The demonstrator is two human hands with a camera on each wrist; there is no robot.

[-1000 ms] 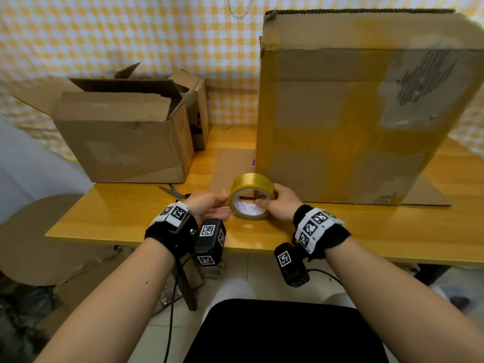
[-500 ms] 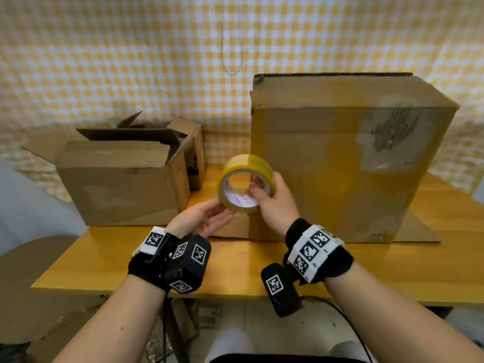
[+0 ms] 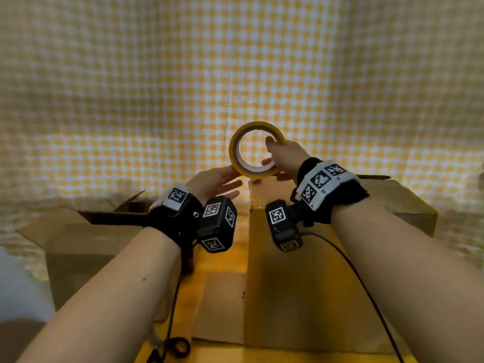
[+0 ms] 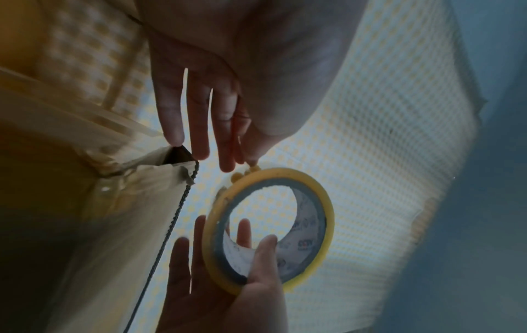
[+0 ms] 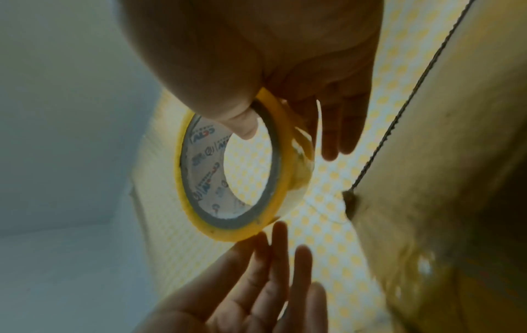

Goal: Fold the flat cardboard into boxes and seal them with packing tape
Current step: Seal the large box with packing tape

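My right hand point(image 3: 284, 159) holds a yellow roll of packing tape point(image 3: 235, 161) upright in the air, above the near top corner of the large closed cardboard box point(image 3: 301, 297). Its thumb point(image 5: 242, 126) is hooked through the core and its fingers lie along the outside. My left hand point(image 3: 217, 183) is held flat with straight fingers, and their tips touch the roll's lower left rim. In the left wrist view the left hand's fingers point(image 4: 199, 117) point at the tape roll point(image 4: 328, 216). In the right wrist view the tape roll point(image 5: 182, 180) hangs over the left hand's palm point(image 5: 250, 286).
An open cardboard box point(image 3: 78, 244) with raised flaps stands at the left on the wooden table point(image 3: 222, 258). A flat cardboard sheet point(image 3: 217, 310) lies under and beside the large box. Scissors point(image 3: 178, 347) lie near the front edge. A yellow checked cloth point(image 3: 235, 61) covers the wall behind.
Both hands have lifted the tape roll from the table's front edge up to the level of the large box's top. My view has tilted upward with it.
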